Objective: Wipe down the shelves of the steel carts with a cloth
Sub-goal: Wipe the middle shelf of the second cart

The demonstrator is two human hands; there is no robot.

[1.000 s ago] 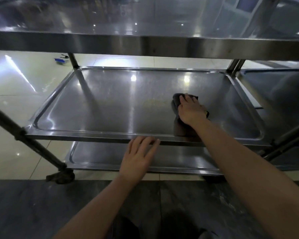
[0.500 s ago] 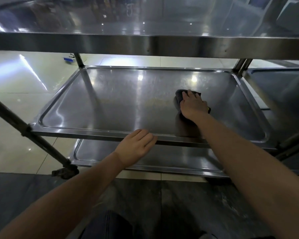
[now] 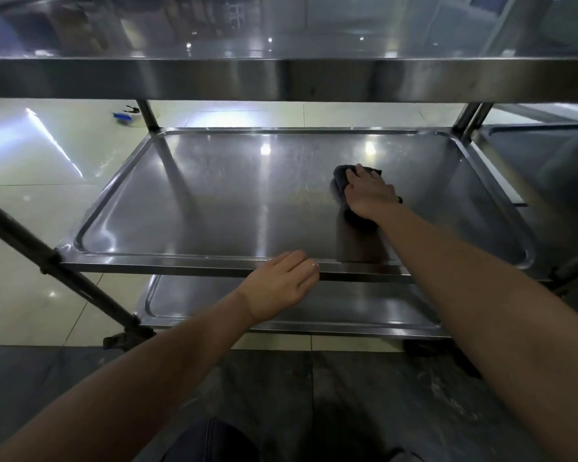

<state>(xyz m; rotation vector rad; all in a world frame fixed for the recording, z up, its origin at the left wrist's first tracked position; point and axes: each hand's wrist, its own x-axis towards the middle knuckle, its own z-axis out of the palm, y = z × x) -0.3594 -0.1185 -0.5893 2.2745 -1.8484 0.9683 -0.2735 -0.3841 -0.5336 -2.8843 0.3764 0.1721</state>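
A steel cart fills the view, with a top shelf point(image 3: 281, 78), a middle shelf point(image 3: 214, 201) and a bottom shelf point(image 3: 331, 311). On the right half of the middle shelf lies a dark grey cloth point(image 3: 339, 183), and my right hand point(image 3: 369, 195) presses down on it with the fingers spread over it. Most of the cloth is hidden under that hand. My left hand point(image 3: 282, 285) holds the front rim of the middle shelf, its fingers curled over the edge.
A second steel cart point(image 3: 548, 181) stands close on the right, its shelf level with the middle one. Dark cart legs and a caster point(image 3: 124, 338) are at the left. A small blue object point(image 3: 122, 116) lies on the pale tiled floor behind.
My right hand slid the cloth farther back on the middle shelf. My left hand moved from flat against the front rim to curling its fingers over it.
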